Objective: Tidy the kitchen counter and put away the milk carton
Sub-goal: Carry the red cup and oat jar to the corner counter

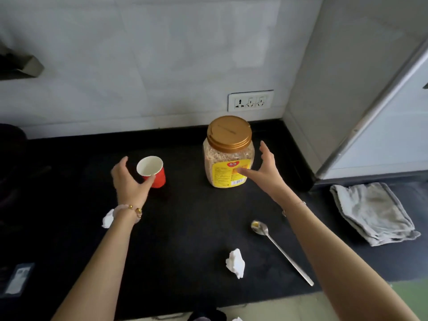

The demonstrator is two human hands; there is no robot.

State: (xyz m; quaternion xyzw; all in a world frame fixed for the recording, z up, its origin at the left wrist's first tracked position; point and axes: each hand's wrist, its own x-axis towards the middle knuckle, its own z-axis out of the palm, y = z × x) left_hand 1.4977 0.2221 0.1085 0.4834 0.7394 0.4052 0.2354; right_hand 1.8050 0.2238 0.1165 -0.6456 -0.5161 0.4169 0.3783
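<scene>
From the head view, the tidying looks barely begun, and the milk carton is nowhere in sight, so I cannot say where it stands or what it looks like; putting it away is, by my reading, all yet to do. The left hand point(128, 181) is cupped in a loose C round the near side of a red paper cup point(152, 172). Its fingers point(149, 179) touch or almost touch the cup wall while the thumb stands clear of the rim, so it has no real hold. The right hand point(266, 170) is spread wide and holds nothing. Its thumb lies across the front of the yellow label on a jar of oats point(228, 158), and its other fingers are raised just beside the jar's far flank. The jar is upright with its gold lid on. On the black tabletop point(196, 216), nearer the person than both sets of fingers, lie a crumpled tissue point(236, 262) and a spoon point(284, 254) with something yellow in its bowl. A second tissue point(107, 220) peeks out beside the left wrist. A folded grey cloth point(370, 214) lies well apart, off to the outside of the right fingers.
</scene>
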